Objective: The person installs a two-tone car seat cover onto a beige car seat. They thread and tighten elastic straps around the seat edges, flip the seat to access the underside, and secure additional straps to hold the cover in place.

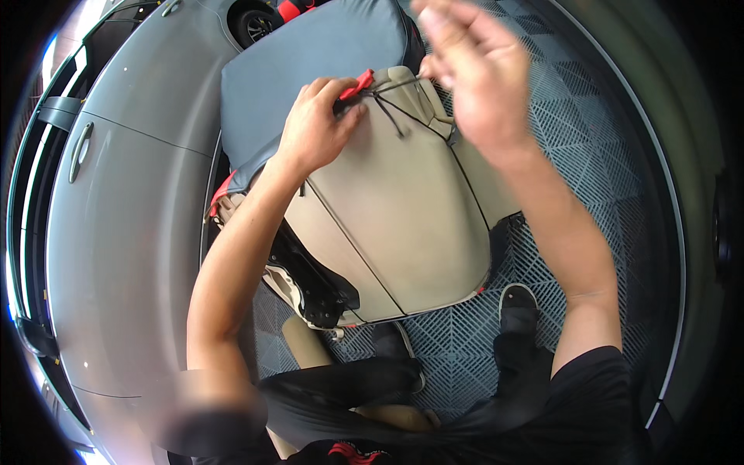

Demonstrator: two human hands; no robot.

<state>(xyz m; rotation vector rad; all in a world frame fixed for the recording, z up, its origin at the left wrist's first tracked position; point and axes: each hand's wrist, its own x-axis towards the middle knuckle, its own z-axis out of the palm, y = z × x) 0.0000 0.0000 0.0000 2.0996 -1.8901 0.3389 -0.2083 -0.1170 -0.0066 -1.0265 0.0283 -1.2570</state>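
A beige car seat back lies in front of me, with dark cords running across it. My left hand rests at its far edge, thumb and fingers closed around a strip of red fabric. Further right, my right hand is raised and blurred by motion. Its fingers look pinched together, and a dark cord stretches from beside the red strip toward them. One loose cord end dangles on the beige surface. A black metal bracket shows along the seat's near left side.
Beyond the seat, a dark grey cover is spread over a bulky shape. A grey car stands close on the left. Patterned floor tiles lie beneath, and a dark curved panel borders the right. My shoes are near the seat's front edge.
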